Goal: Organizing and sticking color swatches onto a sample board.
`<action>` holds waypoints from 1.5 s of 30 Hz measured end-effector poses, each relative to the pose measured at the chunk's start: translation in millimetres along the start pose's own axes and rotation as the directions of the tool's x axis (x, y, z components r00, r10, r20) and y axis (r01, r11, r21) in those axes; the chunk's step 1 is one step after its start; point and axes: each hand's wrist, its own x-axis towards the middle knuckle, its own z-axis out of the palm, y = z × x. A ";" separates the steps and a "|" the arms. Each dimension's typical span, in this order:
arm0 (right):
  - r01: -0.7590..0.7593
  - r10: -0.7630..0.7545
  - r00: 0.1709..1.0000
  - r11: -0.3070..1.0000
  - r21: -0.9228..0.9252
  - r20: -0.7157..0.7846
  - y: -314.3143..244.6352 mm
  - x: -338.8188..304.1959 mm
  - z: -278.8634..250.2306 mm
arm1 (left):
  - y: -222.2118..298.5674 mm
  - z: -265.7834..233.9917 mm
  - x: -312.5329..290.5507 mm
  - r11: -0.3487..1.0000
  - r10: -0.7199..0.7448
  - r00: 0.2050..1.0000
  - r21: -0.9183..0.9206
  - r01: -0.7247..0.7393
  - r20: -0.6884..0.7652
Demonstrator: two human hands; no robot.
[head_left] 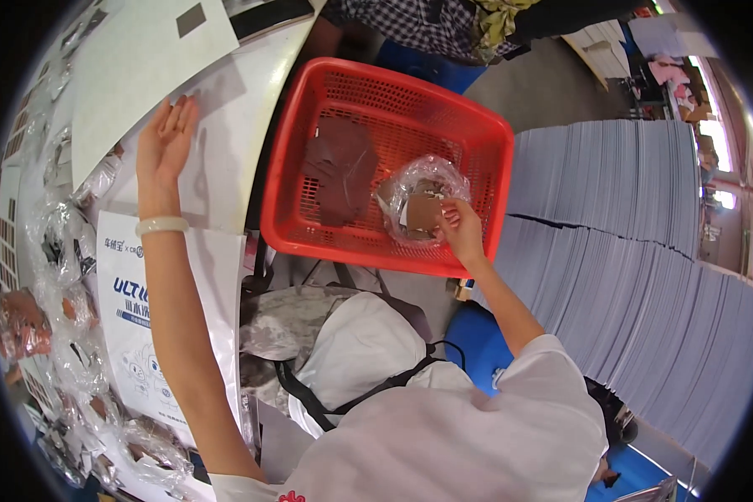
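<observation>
The clear plastic bag [420, 201] of brown pieces is lying in the red basket [309, 125] at upper centre, the right hand [463, 233] pinching its edge while the left hand [166, 142], fingers spread, is pressing flat on the white surface [217, 180] at upper left.

The basket [297, 142] is bright red with a mesh of small holes, and the pieces [339, 167] lying in it are dull brown. The bag [422, 197] is clear plastic over brown and tan card, the bracelet [162, 224] pale white, the paper stacks [636, 243] greyish white.
</observation>
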 end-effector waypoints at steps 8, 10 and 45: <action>-0.089 0.058 0.988 0.972 -0.216 -0.146 22.0 14.4 15.1 | -6.0 16.8 35.6 0.996 0.087 0.996 -0.024 -0.087 -0.013; -0.136 0.117 0.985 0.979 -0.151 -0.125 23.9 19.9 14.5 | 3.6 11.0 45.3 0.994 0.107 0.994 -0.025 -0.107 -0.007; 0.544 -0.359 0.813 0.751 -0.374 0.459 -69.3 136.0 104.5 | 10.2 -281.1 -537.7 0.650 0.247 0.786 0.698 0.300 -0.567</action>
